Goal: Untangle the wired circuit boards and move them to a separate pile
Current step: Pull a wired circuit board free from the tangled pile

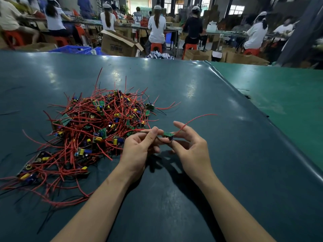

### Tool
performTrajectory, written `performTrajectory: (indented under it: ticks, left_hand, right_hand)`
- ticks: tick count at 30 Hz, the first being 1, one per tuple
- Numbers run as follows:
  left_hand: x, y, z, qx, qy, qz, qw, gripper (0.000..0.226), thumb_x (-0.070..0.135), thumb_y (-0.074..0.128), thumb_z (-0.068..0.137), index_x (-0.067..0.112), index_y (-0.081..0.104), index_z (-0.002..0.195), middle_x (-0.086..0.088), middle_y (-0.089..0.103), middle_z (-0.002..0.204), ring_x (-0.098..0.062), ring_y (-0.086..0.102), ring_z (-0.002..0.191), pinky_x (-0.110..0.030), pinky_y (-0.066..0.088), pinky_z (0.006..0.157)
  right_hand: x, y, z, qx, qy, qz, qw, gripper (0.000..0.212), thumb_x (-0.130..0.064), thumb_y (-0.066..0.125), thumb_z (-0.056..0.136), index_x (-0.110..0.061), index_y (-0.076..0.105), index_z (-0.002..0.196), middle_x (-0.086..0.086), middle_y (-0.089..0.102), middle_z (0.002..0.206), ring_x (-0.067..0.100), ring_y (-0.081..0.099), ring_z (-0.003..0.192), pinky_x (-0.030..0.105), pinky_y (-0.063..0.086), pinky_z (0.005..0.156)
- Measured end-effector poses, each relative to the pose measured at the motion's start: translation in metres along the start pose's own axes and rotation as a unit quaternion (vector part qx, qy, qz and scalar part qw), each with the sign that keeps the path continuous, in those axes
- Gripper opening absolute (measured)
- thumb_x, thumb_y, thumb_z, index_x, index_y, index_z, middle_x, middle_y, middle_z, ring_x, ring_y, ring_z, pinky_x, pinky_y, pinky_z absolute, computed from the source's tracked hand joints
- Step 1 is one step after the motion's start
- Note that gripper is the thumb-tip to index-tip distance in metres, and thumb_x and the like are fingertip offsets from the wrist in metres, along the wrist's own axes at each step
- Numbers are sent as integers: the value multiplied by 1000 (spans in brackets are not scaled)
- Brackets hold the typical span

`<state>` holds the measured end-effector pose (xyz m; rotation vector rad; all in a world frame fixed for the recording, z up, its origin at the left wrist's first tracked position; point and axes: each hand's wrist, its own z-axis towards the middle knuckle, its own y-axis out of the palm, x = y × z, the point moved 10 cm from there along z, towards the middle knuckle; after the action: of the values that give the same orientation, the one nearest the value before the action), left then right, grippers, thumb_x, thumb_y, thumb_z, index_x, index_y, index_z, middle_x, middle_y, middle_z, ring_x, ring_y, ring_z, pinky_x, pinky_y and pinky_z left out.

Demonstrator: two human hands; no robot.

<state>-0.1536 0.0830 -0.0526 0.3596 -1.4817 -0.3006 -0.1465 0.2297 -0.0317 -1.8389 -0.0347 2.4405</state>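
Holding one board (168, 134) above desk (227, 137), just right of tangle (90, 130), between both hands. Left hand (138, 149) pinches dark lead beside board, fingers curled. Right hand (190, 149) grips board's other end with thumb and bent finger, remaining fingers spread; red wire (195, 118) arcs up, free. Board looks clear of heap, though one lead may trail back. No separate pile visible yet. Judged early: nearly whole tangle left to sort.

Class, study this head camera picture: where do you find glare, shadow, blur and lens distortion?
Head view: glare patches on the table mat; shadows under the left hand and right hand; background workers blurred; table edge bowed by the wide-angle lens.
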Motion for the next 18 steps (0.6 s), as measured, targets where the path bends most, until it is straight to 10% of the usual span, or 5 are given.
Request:
performTrajectory:
  ticks: [8,18]
  left_hand:
    - [17,-4,-6,27,95,93,991,43,45,71,68,5,65,83,-6,75,82,-16,70,75,-24,54,64]
    - [15,2,-10,7,94,184,978,16,21,72,82,7,75,89,-3,69,65,-11,59,52,-21,48,53]
  right_hand:
    - [0,-11,2,52,31,96,994,14,-9,63,94,-13,76,91,6,76,86,23,73,74,26,54,49]
    - [23,6,-10,14,197,172,965,17,-6,59,94,-2,69,81,9,70,65,14,61,45,20,46,40]
